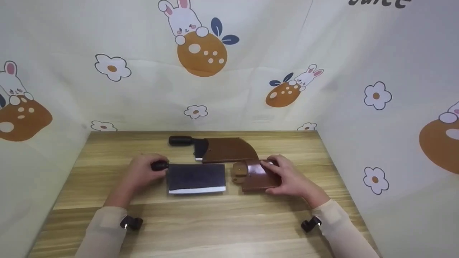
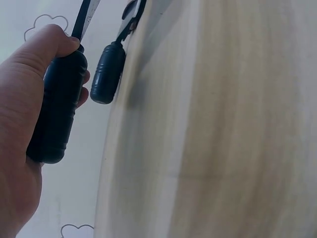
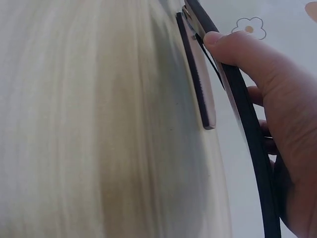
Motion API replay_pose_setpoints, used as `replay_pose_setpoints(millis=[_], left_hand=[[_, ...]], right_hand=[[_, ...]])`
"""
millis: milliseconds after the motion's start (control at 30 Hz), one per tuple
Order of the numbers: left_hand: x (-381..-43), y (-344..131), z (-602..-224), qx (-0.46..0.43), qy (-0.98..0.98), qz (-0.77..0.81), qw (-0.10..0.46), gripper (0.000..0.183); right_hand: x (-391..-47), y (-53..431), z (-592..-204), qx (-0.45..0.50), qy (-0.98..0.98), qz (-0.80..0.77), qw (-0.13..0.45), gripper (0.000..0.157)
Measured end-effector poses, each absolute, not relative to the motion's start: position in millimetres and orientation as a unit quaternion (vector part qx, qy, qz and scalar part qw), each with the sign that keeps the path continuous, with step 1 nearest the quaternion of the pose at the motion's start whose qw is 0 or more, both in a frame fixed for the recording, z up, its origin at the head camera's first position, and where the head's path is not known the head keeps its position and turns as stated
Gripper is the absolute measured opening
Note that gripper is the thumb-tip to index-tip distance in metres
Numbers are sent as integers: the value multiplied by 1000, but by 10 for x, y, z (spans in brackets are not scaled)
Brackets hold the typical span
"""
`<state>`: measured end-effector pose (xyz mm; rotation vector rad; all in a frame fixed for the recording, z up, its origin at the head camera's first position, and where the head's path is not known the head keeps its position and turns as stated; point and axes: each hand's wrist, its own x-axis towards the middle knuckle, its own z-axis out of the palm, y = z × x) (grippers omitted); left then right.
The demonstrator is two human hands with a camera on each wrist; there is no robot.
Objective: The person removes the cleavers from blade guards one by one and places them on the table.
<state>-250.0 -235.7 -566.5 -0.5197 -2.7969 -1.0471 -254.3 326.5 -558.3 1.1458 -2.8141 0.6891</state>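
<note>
My left hand (image 1: 148, 170) grips the black handle (image 2: 58, 106) of a cleaver (image 1: 196, 177), whose dark rectangular blade has a bright lower edge and points right. In my right hand (image 1: 287, 175) is a brown leather sheath (image 1: 259, 176), held by its right end between thumb and fingers. The sheath's strap end (image 1: 239, 170) faces the blade's tip, with a small gap between them. Behind both lies a second knife with a black handle (image 1: 180, 141), its blade mostly covered by another brown sheath (image 1: 229, 148).
A wood-grain table (image 1: 200, 222) carries everything. Fabric walls (image 1: 143, 96) printed with rabbits, oranges and flowers stand behind and on both sides. A small black camera is strapped to each sleeve (image 1: 107, 225).
</note>
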Motion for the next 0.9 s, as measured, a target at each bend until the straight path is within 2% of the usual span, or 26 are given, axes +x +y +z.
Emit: replay_pose_setpoints(millis=[400,667,900], left_hand=[[-2521,-2334,-5810,-190,-918,-344,49,32],[-2536,-2372,-5805,-173,-924,-340,5,32],[-2523,-2406,-5790,-173,-927,-332,-17,43]], right_hand=[[-2525,3224,-5726,374,-906,199,11,100],[-2524,3215,-5755,342,-914,213,-42,105],[-2549,3221,-5799,332,-911,234,-78,109]])
